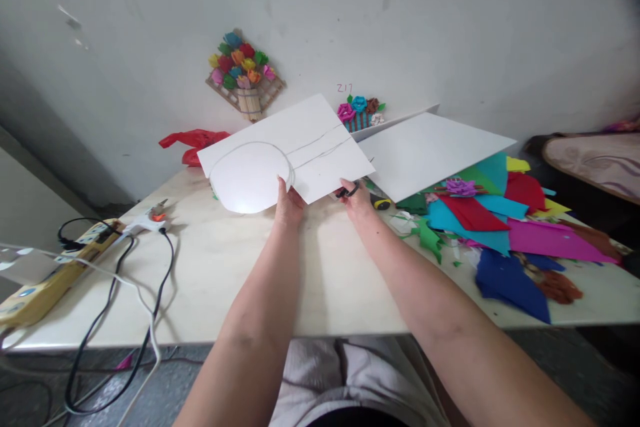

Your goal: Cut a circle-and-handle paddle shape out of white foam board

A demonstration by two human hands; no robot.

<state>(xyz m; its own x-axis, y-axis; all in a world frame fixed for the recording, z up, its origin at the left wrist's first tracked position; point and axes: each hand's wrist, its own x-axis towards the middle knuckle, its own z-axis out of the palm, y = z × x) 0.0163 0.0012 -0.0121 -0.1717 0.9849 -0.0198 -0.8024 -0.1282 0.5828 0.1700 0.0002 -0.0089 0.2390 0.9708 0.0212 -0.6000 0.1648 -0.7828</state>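
My left hand (289,202) grips the near edge of a white sheet of card (310,140), lifted off the table and tilted. A rounded shape (249,177) is drawn on it and cut free round its left side; pencil lines cross the sheet's middle. My right hand (356,197) is closed on the black handles of scissors (347,192) at the sheet's near right edge. The blades are hidden behind the card.
A second white sheet (430,150) lies to the right over a heap of coloured paper scraps (505,227). Paper flower pieces (245,73) lean on the wall. A glue gun (150,220), power strip (45,280) and cables sit at left. A red bag (193,141) lies behind.
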